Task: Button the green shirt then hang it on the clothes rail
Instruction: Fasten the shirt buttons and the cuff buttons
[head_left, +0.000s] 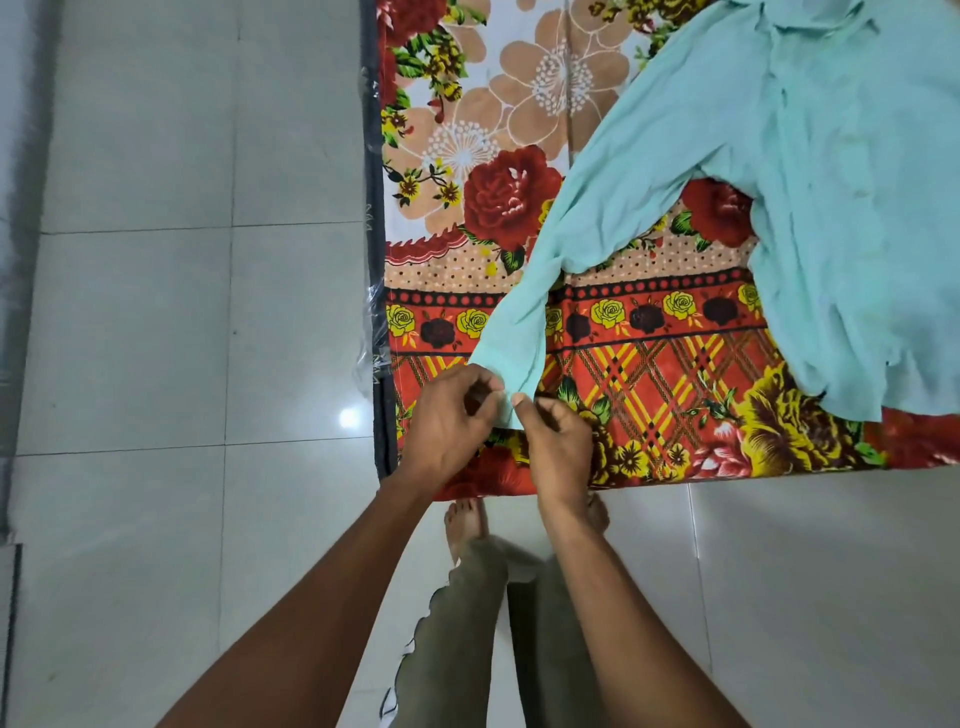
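Head view: your left hand (451, 415) and right hand (558, 441) each pinch the cuff (511, 387) of the green shirt (841, 208) on the floral bedsheet (649, 332); no readable writing.

A floral bedsheet (519, 171) covers a mattress (375, 260) on pale floor tiles (156, 312).

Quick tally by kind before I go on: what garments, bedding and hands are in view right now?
Green shirt: 1
Floral bedsheet: 1
Hands: 2, left hand and right hand, both pinching the sleeve cuff
Total: 4
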